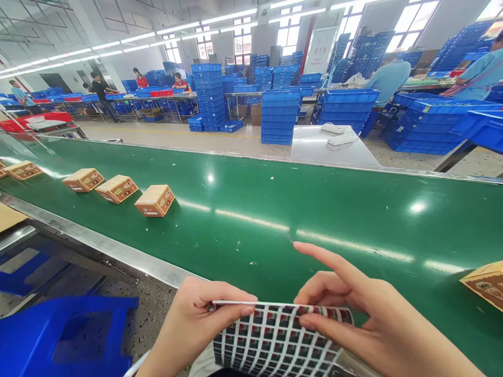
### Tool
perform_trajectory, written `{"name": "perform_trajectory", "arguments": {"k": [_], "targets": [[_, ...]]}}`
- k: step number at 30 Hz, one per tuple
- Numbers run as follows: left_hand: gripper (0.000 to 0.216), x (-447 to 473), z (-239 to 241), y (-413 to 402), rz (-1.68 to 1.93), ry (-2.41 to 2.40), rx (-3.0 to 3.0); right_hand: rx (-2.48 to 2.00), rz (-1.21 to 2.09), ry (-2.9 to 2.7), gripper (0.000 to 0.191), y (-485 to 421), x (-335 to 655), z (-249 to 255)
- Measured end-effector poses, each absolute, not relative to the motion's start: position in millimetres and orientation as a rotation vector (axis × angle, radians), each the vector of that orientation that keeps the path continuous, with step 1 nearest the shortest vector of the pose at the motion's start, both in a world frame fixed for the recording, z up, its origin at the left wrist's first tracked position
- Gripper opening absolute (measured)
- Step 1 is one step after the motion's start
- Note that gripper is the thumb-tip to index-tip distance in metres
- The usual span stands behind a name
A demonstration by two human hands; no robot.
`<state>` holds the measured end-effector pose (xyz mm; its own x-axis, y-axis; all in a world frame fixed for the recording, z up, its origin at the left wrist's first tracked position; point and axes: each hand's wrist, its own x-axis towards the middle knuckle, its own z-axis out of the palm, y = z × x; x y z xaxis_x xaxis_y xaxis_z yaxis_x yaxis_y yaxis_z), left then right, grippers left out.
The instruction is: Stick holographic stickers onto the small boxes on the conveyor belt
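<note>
A sheet of small dark square stickers (271,335), laid out in rows on a white backing, is held up before me at the belt's near edge. My left hand (208,314) pinches its top edge at the left between thumb and fingers. Toward the right of the same edge, my right hand (346,298) grips it with the thumb in front and fingers behind, the index finger stretched forward. The sheet bends, and its right side curls; its lower part runs out of the picture.
A green conveyor belt (243,183) crosses in front of me. Several brown cartons stand on its left part, the nearest carton (155,201) among them; another carton (485,285) is at the right edge. A blue plastic stool (78,324) is at lower left. Blue crates (280,115) and co-workers are beyond.
</note>
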<state>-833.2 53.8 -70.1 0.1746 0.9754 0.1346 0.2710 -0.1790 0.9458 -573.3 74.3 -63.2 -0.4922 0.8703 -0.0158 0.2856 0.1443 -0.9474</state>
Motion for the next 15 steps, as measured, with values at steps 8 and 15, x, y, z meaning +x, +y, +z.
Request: {"name": "perform_trajectory", "arguments": {"k": [8, 15], "targets": [[0.023, -842, -69, 55, 1.015, 1.230, 1.681, -1.111, 1.324, -1.797, 0.058, 73, -569, -60], [0.033, -847, -68, 58, 1.042, 1.180, 1.715, -1.085, 1.301, -1.700, 0.047, 72, -569, -58]]}}
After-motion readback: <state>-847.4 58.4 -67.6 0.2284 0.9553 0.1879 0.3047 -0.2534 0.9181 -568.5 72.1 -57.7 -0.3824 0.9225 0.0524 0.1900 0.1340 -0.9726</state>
